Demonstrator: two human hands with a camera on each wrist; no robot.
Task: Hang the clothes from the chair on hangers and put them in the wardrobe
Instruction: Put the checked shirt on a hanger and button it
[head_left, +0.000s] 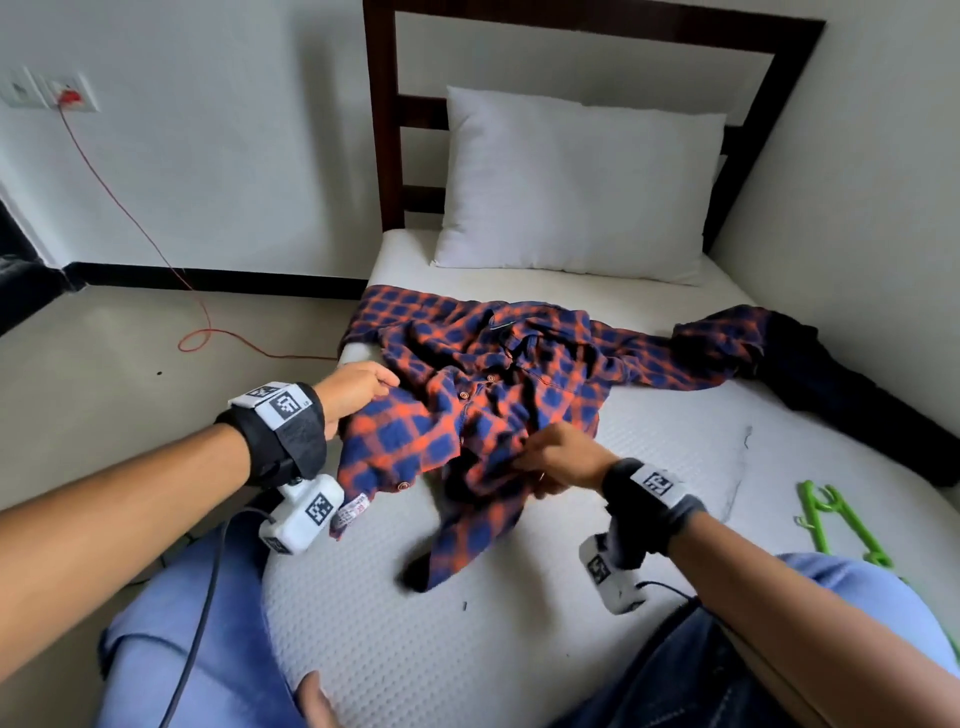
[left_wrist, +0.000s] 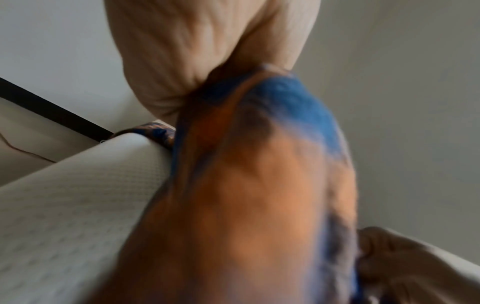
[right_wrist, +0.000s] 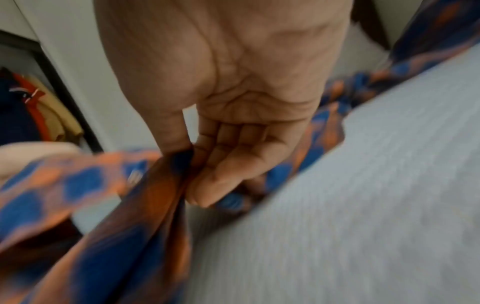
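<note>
On the white bed (head_left: 519, 649) lies a plaid shirt (head_left: 493, 374), spread out, we judge, for hangering. Our left hand (head_left: 353, 387) grips its side; our right hand (head_left: 563, 460) pinches the front edge. A green hanger (head_left: 836, 525) waits nearby.

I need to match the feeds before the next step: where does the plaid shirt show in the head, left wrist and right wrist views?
Head: the plaid shirt lies mid-frame, spread on the mattress, gripped by the left hand and right hand.
Left wrist: blurred, fills the centre, hanging from the hand at top.
Right wrist: lower left, pinched by the fingers, trailing to upper right.
Shared landmark: the white textured mattress.
</note>
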